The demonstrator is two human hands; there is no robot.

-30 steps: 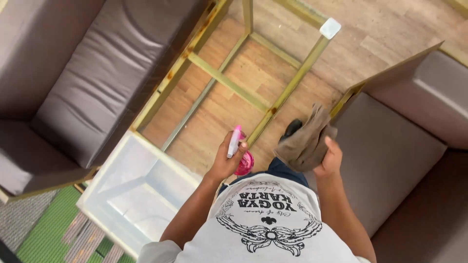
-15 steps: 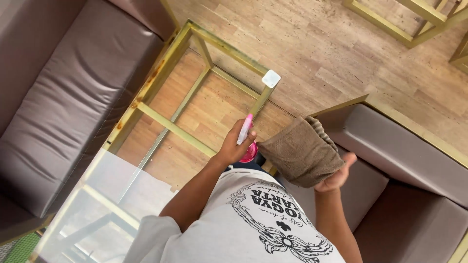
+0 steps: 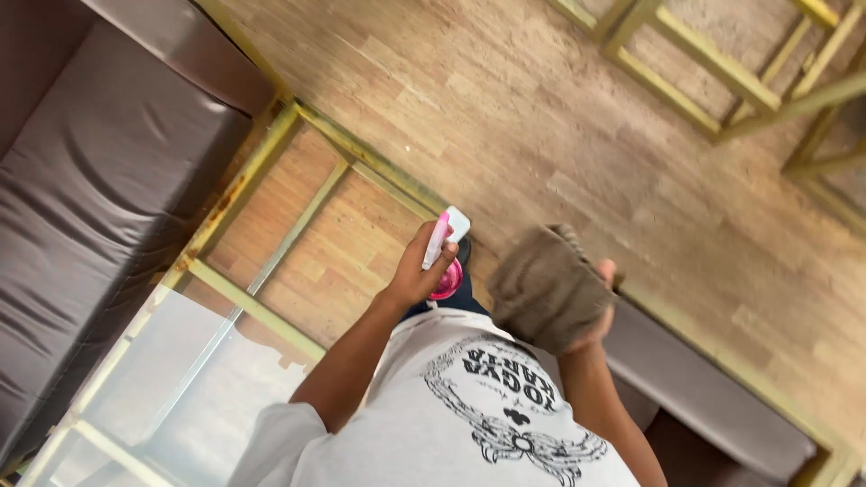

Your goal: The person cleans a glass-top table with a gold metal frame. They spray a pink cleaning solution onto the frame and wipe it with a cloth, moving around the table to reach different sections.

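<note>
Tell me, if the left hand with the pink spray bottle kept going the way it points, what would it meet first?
Probably the glass table top: the left hand aims its pink spray bottle out over the table's corner, with the wooden floor beyond. Depth is unclear.

The sofa (image 3: 81,198) lies left of the glass table (image 3: 271,234), another frame (image 3: 722,72) stands far right.

The spray bottle (image 3: 444,263) is bright pink with a paler pink-and-white nozzle. Just right of it, the cloth (image 3: 548,290) is dull brown. Below the bottle, the T-shirt (image 3: 478,415) is light grey with a black ornamental print. Left of the bottle, the table frame (image 3: 236,189) is yellow-gold with rust-brown spots, and the sofa cushion (image 3: 90,189) beyond it is grey-brown. The floor (image 3: 559,135) above the bottle is wood-grained tan.
</note>
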